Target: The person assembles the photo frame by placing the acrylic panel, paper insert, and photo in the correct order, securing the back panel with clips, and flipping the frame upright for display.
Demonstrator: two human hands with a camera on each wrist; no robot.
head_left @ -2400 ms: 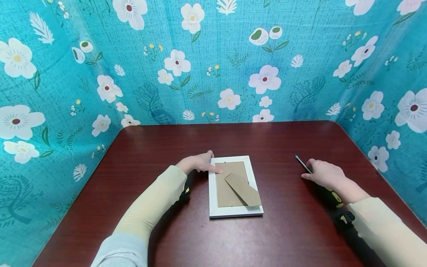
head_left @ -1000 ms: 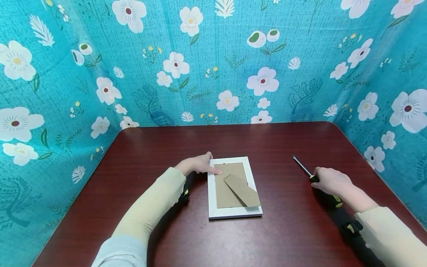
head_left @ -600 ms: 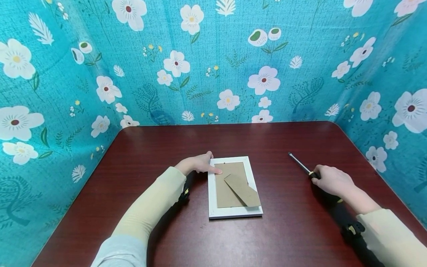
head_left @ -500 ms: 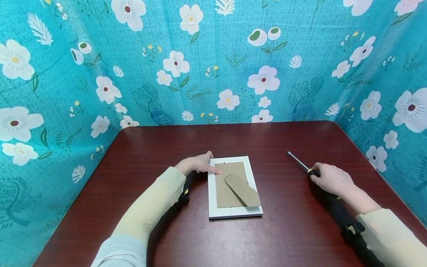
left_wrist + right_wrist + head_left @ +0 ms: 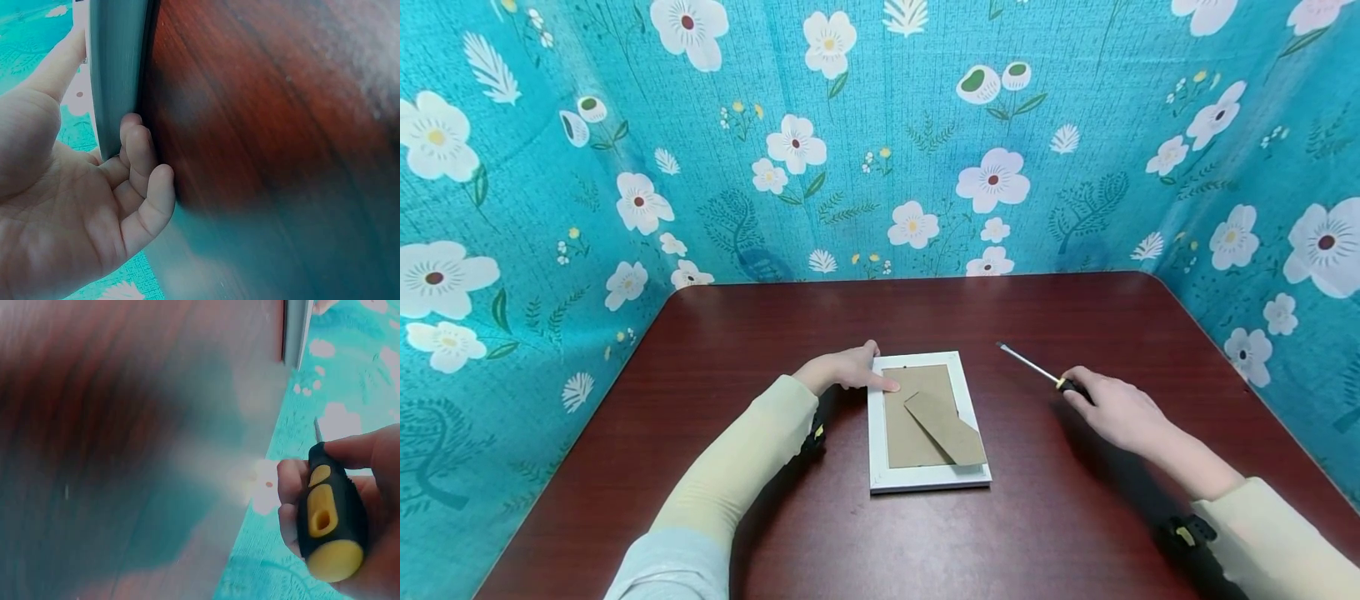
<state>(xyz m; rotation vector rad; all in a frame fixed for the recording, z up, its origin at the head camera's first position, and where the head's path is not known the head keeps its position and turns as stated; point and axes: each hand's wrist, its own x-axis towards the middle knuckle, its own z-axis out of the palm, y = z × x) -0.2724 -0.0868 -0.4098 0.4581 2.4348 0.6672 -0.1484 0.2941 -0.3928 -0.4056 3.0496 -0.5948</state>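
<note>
Screwdriver (image 5: 334, 519), held in the right hand (image 5: 1116, 410), whose fingers were curled round its black-and-yellow handle. Compared with a moment earlier, the tool had travelled leftward over the table (image 5: 760, 321), its tip coming nearer to the picture frame (image 5: 902, 433) but remaining apart from it. The frame lay back side up, left of the tool, its cardboard stand leg (image 5: 951, 429) uppermost. Unchanged, the left hand (image 5: 847, 367) pinched its left edge near the far corner, thumb on the backing. The shift apparently narrowed the gap between tool and steadied frame.

The picture frame (image 5: 932, 419) lies on the table (image 5: 917, 546), left of the screwdriver (image 5: 333, 512), before the curtain (image 5: 857, 92)
</note>
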